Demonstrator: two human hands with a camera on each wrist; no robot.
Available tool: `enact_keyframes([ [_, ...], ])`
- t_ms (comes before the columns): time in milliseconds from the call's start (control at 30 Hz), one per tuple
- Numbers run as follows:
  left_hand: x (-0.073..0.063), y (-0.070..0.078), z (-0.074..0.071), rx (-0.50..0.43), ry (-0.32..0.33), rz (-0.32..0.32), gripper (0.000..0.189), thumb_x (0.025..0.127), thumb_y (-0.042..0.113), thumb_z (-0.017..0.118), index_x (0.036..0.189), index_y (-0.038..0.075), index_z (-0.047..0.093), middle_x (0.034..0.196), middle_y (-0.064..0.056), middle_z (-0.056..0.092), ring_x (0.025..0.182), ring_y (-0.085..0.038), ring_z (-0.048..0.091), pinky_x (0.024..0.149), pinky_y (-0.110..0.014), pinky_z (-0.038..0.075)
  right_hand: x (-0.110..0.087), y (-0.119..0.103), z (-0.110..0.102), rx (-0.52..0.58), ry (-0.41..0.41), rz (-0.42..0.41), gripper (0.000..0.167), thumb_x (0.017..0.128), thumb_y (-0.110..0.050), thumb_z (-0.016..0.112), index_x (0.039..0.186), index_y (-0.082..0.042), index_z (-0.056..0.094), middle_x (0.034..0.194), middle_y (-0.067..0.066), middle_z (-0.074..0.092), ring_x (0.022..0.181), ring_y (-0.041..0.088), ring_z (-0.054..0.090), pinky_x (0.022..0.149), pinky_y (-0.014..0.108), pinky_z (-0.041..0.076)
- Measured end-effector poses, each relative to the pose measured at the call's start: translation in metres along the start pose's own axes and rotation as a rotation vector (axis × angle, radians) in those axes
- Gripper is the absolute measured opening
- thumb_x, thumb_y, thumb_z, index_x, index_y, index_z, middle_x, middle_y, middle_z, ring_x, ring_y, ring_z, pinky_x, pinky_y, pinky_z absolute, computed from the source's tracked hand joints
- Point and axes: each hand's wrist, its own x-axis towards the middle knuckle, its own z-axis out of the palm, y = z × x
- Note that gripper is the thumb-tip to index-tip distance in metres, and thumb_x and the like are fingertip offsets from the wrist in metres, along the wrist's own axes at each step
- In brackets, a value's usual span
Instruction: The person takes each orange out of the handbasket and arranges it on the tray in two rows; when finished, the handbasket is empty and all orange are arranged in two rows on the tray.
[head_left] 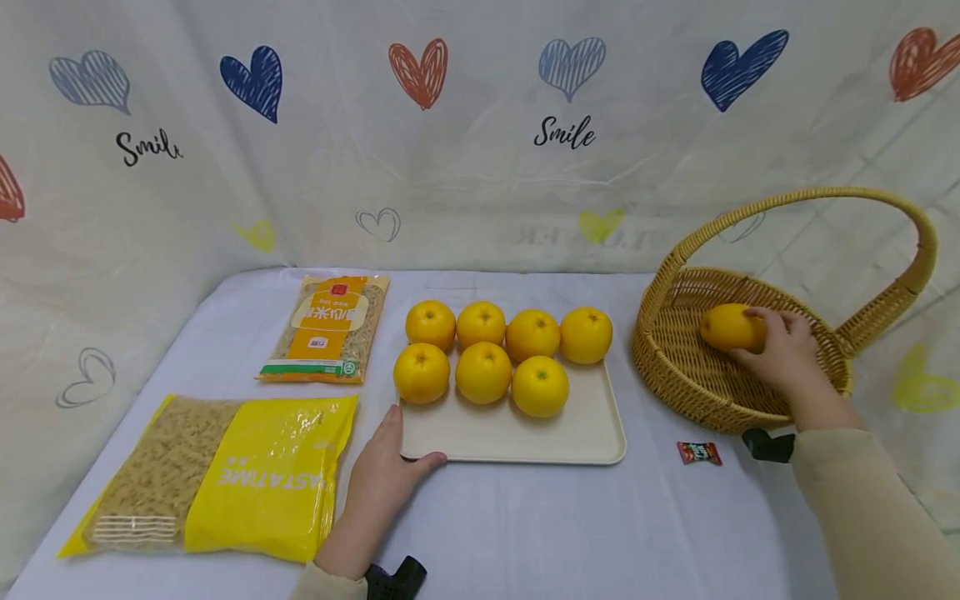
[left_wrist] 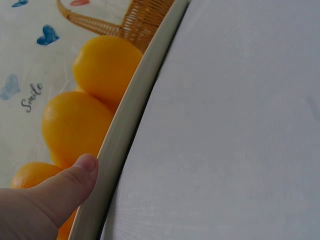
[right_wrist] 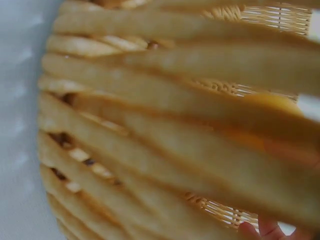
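Note:
In the head view my right hand [head_left: 783,354] reaches into the wicker basket [head_left: 667,379] and grips an orange [head_left: 731,327] there, low over the woven bottom. Strands of the basket wall fill most of the right wrist view and hide much of that hand; part of the orange [right_wrist: 272,102] shows behind them. My left hand [head_left: 386,462] rests at the near left corner of a cream tray [head_left: 510,437], fingers along its left side. The thumb [left_wrist: 70,187] lies straight across the front rim in the left wrist view. Several oranges [head_left: 483,372] sit on the tray in two rows.
Left of the tray lie a large yellow pasta bag [head_left: 255,475] and a smaller orange-labelled bag of grain-like food [head_left: 327,329]. A small wrapped candy [head_left: 699,452] is in front of the basket. The basket's tall handle [head_left: 825,193] arches above it. Behind hangs a heart-patterned curtain [head_left: 480,175].

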Motion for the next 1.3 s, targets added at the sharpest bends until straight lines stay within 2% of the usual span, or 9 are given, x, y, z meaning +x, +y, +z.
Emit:
enact_keyframes([
  [133,0.001,-0.001,0.0,-0.001,-0.001,-0.002,0.108,0.064,0.055,0.073,0.143,0.001,0.022,0.149,-0.015,0.025,0.136,-0.03,0.026,0.11,-0.046,0.026,0.001,-0.001,-0.001,-0.039,0.002,0.004,0.071,0.086,-0.028,0.059,0.141,-0.005,0.02,0.136,0.041,0.008,0.11,0.063,0.019,0.083,0.073,0.024],
  [333,0.001,-0.001,0.0,0.0,-0.003,-0.002,0.109,0.064,0.056,0.072,0.143,0.001,0.021,0.149,-0.015,0.024,0.136,-0.03,0.026,0.11,-0.046,0.026,0.001,0.001,-0.001,-0.048,-0.017,0.008,0.087,0.085,-0.04,0.059,0.147,-0.013,0.004,0.133,0.042,0.006,0.111,0.062,0.013,0.079,0.071,0.024],
  [533,0.0,0.0,0.0,-0.004,-0.004,0.004,0.109,0.064,0.056,0.072,0.143,0.001,0.022,0.149,-0.015,0.025,0.136,-0.03,0.026,0.11,-0.046,0.026,0.005,0.006,0.0,-0.027,-0.033,-0.06,0.085,0.083,-0.034,0.062,0.143,0.001,0.013,0.136,0.04,0.013,0.115,0.06,0.019,0.087,0.072,0.023],
  [667,-0.002,0.0,0.0,-0.004,-0.006,0.006,0.109,0.064,0.056,0.072,0.143,0.0,0.021,0.149,-0.015,0.025,0.136,-0.03,0.026,0.11,-0.046,0.026,0.004,0.006,-0.003,-0.024,-0.047,-0.062,0.093,0.081,-0.04,0.064,0.141,0.008,0.012,0.132,0.04,0.023,0.113,0.056,0.028,0.088,0.069,0.027],
  [733,-0.002,0.0,0.0,-0.002,-0.007,0.006,0.109,0.064,0.057,0.072,0.143,0.0,0.021,0.149,-0.015,0.025,0.136,-0.03,0.026,0.11,-0.046,0.026,0.001,0.003,-0.004,-0.014,-0.026,-0.026,0.096,0.08,-0.045,0.062,0.141,0.007,0.01,0.133,0.04,0.021,0.112,0.055,0.029,0.087,0.069,0.028],
  [833,-0.002,0.001,0.0,-0.002,-0.006,0.004,0.109,0.064,0.056,0.072,0.143,0.0,0.022,0.149,-0.015,0.025,0.136,-0.03,0.026,0.11,-0.046,0.026,-0.004,-0.004,-0.007,0.024,0.022,0.019,0.095,0.081,-0.043,0.061,0.141,0.007,0.008,0.133,0.04,0.018,0.111,0.054,0.029,0.088,0.068,0.028],
  [967,-0.003,0.002,-0.001,-0.004,-0.008,0.0,0.109,0.064,0.056,0.072,0.143,0.0,0.022,0.149,-0.015,0.024,0.136,-0.03,0.026,0.11,-0.046,0.026,-0.012,-0.013,-0.01,0.096,0.082,0.01,0.091,0.083,-0.036,0.061,0.141,0.007,0.006,0.136,0.04,0.016,0.112,0.053,0.028,0.089,0.068,0.027],
  [1167,-0.002,0.002,-0.002,0.004,-0.002,0.006,0.108,0.065,0.056,0.072,0.143,0.0,0.022,0.149,-0.015,0.025,0.136,-0.03,0.026,0.11,-0.046,0.026,-0.027,-0.023,-0.012,0.207,0.131,-0.1,0.096,0.082,-0.026,0.064,0.146,-0.008,-0.006,0.141,0.036,0.01,0.119,0.052,0.021,0.096,0.07,0.02],
  [1300,-0.002,0.001,-0.003,0.005,0.001,0.009,0.108,0.065,0.055,0.072,0.143,0.0,0.021,0.149,-0.015,0.025,0.136,-0.03,0.027,0.11,-0.046,0.026,-0.039,-0.033,-0.013,0.235,0.148,-0.153,0.093,0.081,-0.023,0.064,0.147,-0.018,-0.002,0.141,0.032,0.007,0.119,0.05,0.017,0.088,0.069,0.025],
])
